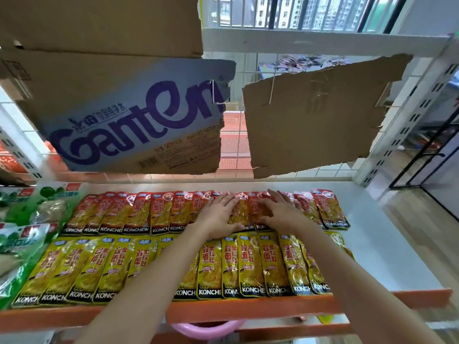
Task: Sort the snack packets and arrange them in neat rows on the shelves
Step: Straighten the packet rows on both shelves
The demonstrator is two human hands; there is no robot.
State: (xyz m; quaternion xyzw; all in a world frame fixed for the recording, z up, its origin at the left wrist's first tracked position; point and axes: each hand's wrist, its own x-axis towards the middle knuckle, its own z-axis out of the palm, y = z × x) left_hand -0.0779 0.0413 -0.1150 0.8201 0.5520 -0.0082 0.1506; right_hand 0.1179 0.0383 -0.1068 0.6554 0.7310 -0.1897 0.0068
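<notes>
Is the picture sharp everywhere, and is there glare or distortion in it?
Head view: centre fairly sharp, red packets and yellow packets readable with glossy glare; green packets at left edge blurred; wide-angle lens bends the shelf edge; window bright.

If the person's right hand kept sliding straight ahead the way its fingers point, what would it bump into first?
Probably nothing soon. The right hand lies flat on the row of red snack packets, fingers pointing to the shelf's back. Beyond is bare white shelf board, then the wire grid backing; depth is unclear.

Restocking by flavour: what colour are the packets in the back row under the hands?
Red-topped snack packets, shown in the head view.
</notes>
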